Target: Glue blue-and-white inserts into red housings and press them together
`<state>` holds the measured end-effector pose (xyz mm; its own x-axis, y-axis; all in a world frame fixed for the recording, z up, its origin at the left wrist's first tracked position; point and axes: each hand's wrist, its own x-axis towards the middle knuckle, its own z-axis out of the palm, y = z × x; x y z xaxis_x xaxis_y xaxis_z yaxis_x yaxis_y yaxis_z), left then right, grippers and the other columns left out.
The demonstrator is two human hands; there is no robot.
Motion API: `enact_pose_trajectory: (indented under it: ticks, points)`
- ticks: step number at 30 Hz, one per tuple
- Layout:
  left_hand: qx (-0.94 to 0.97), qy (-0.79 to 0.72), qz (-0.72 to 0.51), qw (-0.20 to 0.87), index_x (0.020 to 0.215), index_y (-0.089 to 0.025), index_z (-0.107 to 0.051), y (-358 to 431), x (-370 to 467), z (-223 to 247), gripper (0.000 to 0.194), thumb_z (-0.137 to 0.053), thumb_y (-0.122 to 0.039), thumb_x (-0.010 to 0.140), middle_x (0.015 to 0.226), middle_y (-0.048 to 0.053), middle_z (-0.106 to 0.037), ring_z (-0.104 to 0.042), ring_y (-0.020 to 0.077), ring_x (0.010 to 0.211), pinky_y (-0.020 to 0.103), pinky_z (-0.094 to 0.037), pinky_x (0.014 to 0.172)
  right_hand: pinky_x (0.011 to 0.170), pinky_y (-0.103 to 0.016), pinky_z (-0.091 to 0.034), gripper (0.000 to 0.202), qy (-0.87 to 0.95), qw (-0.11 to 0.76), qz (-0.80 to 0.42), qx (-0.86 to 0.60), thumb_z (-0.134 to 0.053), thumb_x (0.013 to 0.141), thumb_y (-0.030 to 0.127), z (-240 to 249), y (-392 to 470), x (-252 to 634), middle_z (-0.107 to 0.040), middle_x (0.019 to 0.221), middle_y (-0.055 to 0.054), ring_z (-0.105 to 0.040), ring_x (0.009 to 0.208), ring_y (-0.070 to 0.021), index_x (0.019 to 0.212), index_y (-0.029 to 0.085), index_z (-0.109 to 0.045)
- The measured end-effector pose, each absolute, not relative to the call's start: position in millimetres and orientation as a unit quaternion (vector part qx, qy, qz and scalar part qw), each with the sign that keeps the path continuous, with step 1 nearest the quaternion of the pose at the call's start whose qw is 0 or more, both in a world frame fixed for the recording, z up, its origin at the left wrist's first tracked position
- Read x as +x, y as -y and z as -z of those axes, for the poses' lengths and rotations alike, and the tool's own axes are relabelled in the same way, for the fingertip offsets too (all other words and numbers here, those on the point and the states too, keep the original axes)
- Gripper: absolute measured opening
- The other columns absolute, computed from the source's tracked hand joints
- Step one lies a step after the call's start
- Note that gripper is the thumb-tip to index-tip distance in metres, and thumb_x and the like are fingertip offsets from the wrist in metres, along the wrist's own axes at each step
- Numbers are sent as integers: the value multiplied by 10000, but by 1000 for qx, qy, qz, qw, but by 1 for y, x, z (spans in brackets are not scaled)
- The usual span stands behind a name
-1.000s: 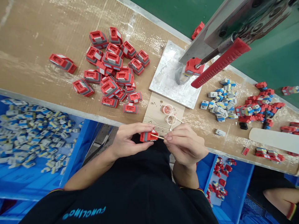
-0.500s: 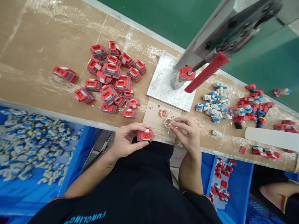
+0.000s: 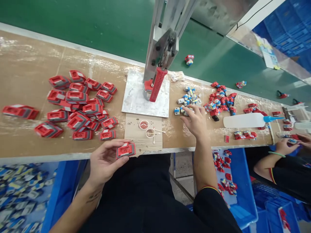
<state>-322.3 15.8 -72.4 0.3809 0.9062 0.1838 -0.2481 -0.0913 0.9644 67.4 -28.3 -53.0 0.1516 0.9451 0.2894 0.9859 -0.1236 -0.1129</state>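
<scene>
Left hand (image 3: 104, 161): closed on one red-and-grey piece (image 3: 125, 150), recess upward, at the near edge of the worktop (image 3: 179, 139); best kept level, fingertips clear of the recess.
Right hand (image 3: 196, 122): thumb and fingers parted at a pile of grey-and-blue blocks (image 3: 190, 96); contact unclear; a light pinch on one block's sides would suit.
Between hands: small cups (image 3: 144, 121), cotton swabs (image 3: 159, 130).
Beyond: lever press (image 3: 159, 82); heap of red pieces (image 3: 76, 97), left.

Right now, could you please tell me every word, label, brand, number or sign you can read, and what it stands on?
No text can be read.
Left forearm: dark marks, too blurred.
Co-worker's shirt: small marks, too small.
Bottle: no label visible.
Red part in left hand: no lettering visible.
</scene>
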Motion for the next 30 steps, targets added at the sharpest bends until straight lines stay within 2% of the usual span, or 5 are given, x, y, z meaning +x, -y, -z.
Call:
enact_pose_trajectory:
  ticks: [5,11,14,20,30]
  points:
    - [560,-308,-488,595,1073,-222,-783,-10,-315,66,313,-954,-243,811,1095,68,-872,-863,235,938,280,-731,791,1061,-633,-454,208,700,61,-49,-710,-730,929,182,39,-13,66,-792,1253,-129,-614,1241,-395,1115,243,-799]
    - [535,-292,-483,629,1071,-179,-766,-5,-307,66,360,-975,-244,785,1149,133,-862,-865,250,957,292,-727,805,871,-429,-610,254,620,513,-74,-589,-847,873,291,30,37,21,-797,1130,-74,-758,1051,-277,1097,270,-729]
    - [538,-285,-467,641,1079,-168,-768,-4,-304,66,367,-972,-264,789,1174,150,-854,-855,263,1033,308,-720,856,742,-334,-650,289,537,647,-154,-519,-888,844,254,27,71,-35,-796,1091,-49,-786,922,-222,1057,270,-693]
    - [581,-244,-471,617,1127,-225,-806,-2,-306,60,342,-946,-195,817,1183,116,-853,-833,236,1100,273,-690,899,767,-390,-712,417,505,671,-248,-483,-842,915,234,30,89,-106,-813,1153,-91,-823,940,-255,1303,270,-692]
    - [607,-265,-446,602,1117,-193,-844,2,-326,49,337,-934,-371,846,1017,133,-876,-853,238,871,288,-685,782,841,-418,-727,373,527,638,-311,-467,-793,955,246,23,87,-107,-774,1174,-96,-819,989,-256,1320,271,-720]
